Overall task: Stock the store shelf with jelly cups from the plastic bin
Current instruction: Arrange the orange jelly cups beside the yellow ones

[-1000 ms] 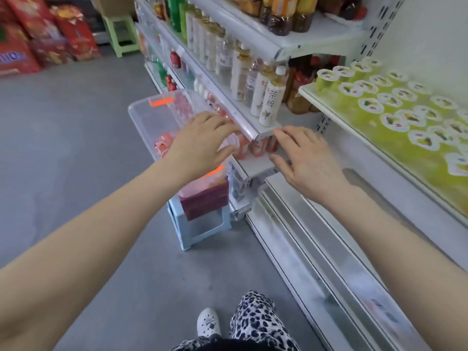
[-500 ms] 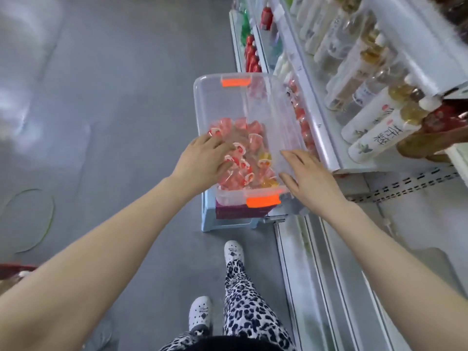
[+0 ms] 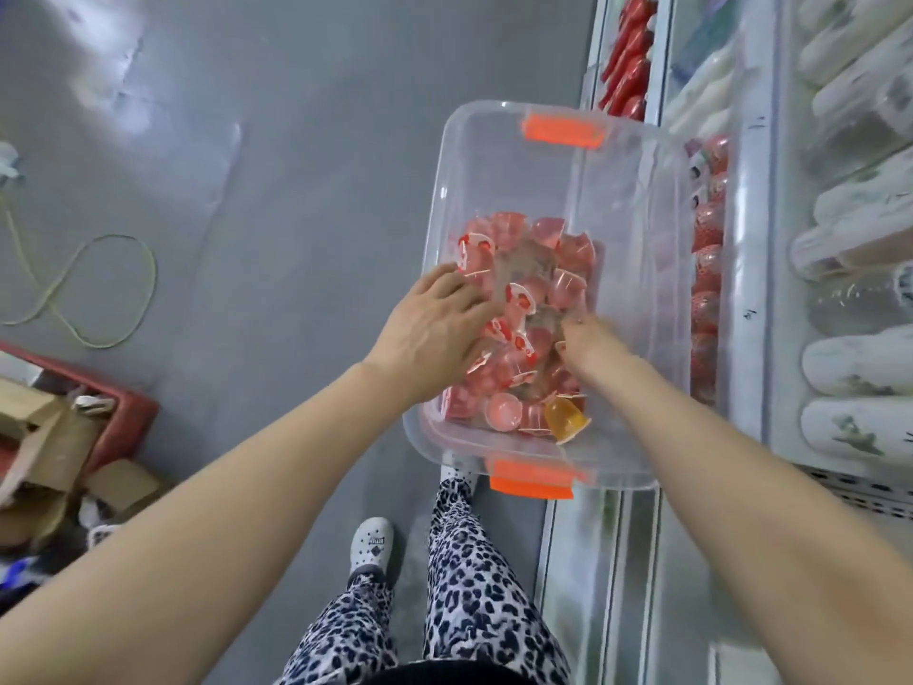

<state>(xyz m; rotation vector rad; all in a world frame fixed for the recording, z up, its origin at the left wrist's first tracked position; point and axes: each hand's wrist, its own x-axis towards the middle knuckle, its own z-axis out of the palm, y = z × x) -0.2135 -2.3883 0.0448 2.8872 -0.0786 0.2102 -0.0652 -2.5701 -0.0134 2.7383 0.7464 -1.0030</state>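
In the plastic bin (image 3: 543, 180) at frame centre, the left hand (image 3: 435, 328) lies spread on the jelly cups (image 3: 568, 289); the right hand (image 3: 588, 338) digs in, its grip hidden. Scooping too many could spill cups before they reach the shelf (image 3: 746, 239) at right.

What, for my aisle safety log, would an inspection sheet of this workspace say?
Surface: grey floor, smooth, with glare patches.
Job's things: clear plastic bin with orange latches; its near half holds pink jelly cups and one orange cup. Red shelf cups are lined up beside it.
Clutter: red crate and torn cardboard, far left.
Grippers: left hand rests on the cups, fingers extended; right hand digs among them, fingertips hidden.
Cables: yellow-green cord looped on the floor.
Surroundings: white bottles on the shelving at right; white shoe below the bin.
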